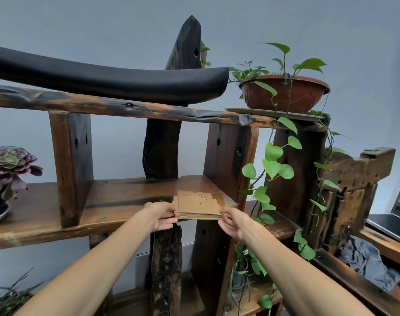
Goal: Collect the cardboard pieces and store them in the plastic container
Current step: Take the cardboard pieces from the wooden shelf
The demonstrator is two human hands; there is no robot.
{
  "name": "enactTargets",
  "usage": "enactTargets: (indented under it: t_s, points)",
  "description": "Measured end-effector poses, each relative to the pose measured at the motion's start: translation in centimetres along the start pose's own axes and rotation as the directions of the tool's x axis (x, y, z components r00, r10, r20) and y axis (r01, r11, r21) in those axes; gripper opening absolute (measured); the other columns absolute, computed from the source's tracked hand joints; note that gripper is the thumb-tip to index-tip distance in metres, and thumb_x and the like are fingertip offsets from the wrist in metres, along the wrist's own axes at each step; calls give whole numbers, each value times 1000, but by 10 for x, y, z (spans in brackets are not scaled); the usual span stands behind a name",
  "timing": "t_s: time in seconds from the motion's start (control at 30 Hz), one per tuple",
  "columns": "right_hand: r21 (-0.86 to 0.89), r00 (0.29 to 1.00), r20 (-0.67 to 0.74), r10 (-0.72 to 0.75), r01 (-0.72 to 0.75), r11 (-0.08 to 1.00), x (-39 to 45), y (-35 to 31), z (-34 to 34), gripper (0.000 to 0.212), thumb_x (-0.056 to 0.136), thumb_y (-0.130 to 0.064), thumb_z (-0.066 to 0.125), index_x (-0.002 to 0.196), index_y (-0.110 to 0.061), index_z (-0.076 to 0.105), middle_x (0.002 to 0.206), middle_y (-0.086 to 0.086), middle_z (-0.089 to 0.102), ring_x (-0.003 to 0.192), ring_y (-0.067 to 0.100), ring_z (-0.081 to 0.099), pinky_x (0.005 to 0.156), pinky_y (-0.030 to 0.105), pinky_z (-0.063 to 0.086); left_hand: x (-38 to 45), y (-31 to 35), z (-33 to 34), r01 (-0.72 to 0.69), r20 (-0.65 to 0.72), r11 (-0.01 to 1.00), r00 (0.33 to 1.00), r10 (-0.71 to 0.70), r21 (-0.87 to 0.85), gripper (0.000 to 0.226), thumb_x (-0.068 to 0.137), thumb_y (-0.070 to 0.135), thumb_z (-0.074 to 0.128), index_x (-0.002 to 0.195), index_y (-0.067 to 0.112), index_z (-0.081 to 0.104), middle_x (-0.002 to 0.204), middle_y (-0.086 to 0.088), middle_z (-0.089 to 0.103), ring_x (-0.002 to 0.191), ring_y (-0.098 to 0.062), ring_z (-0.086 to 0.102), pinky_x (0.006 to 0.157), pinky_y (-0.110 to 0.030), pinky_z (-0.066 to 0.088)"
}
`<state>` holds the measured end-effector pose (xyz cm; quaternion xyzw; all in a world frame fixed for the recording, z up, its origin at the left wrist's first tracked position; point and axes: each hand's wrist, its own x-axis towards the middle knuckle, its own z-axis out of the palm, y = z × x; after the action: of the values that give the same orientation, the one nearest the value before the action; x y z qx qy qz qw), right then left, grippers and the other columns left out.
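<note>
A stack of flat brown cardboard pieces [198,205] lies at the front edge of a dark wooden shelf [117,201], its top sheet marked with cut lines. My left hand [161,215] grips the stack's left side, thumb on top and fingers under the edge. On the right side, my right hand [232,221] pinches the stack's near corner. Both forearms reach up from the bottom of the view. No plastic container is in view.
A wooden upright [228,156] stands just right of the stack, with trailing green vine leaves [273,165] beside it. A red pot [285,93] sits above, a purple succulent [9,165] at far left. Grey cloth [367,263] lies lower right.
</note>
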<state>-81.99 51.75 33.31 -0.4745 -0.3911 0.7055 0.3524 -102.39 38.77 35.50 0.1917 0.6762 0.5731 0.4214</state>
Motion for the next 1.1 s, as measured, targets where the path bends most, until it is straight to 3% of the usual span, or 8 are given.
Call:
enactTargets:
  t_s: [0.2,0.4,0.53,0.63,0.73,0.83,0.93,1.1]
  points:
    - [-25,1000,29,0,0,1000,-17,7,-13,29,88,-14,73,114,-2,67,108,12,77,89,16,73,62,23,59,-7,-17,2,55,73,998,996,-52,-35,23,92,11,70,112,2,65,109,-15,72,78,-23,70,82,-38,58]
    - [-23,999,-16,-52,52,998,-35,25,-31,30,86,-22,74,112,-7,71,107,3,78,81,8,70,63,23,59,-13,-38,-2,54,207,993,978,-31,-106,16,92,9,68,108,10,70,104,-11,76,93,-24,71,88,-41,57]
    - [15,996,-35,-84,85,996,-48,40,-50,29,84,-22,75,109,-7,71,77,-5,76,61,1,66,63,22,58,-20,-54,5,81,262,982,964,-35,-170,20,89,6,69,109,8,70,103,-12,79,98,-26,72,77,-38,59]
    - [32,990,-81,-115,118,992,-61,54,-68,29,84,-22,78,108,-7,71,96,0,77,87,8,72,59,20,58,-29,-72,14,106,291,973,956,-42,-207,24,88,4,70,112,6,69,104,-14,78,104,-28,71,78,-38,59]
    - [51,984,-125,-125,133,990,-77,66,-89,27,82,-22,79,105,-9,71,100,2,77,93,11,74,59,19,58,-39,-93,25,159,336,954,939,-67,-254,23,88,1,67,111,3,67,99,-18,80,106,-29,71,81,-37,59]
    - [57,980,-162,-112,123,991,-92,81,-111,23,82,-20,80,101,-9,73,81,-3,78,73,4,75,57,19,57,-47,-116,39,224,390,937,914,-107,-269,23,88,-2,63,110,2,67,97,-18,80,100,-28,73,79,-35,59]
    - [58,972,-210,-102,116,992,-106,102,-138,11,83,-16,76,90,-10,71,54,-10,64,44,0,59,57,19,55,-54,-142,56,290,437,920,886,-154,-264,19,87,-5,62,105,2,67,100,-21,79,82,-27,79,73,-35,60]
    - [73,953,-297,-59,84,994,-133,134,-184,9,84,-16,75,90,-10,73,64,-5,66,57,2,61,59,19,56,-67,-177,85,394,528,890,819,-227,-228,25,85,-7,63,109,1,66,90,-20,79,77,-28,79,56,-33,63]
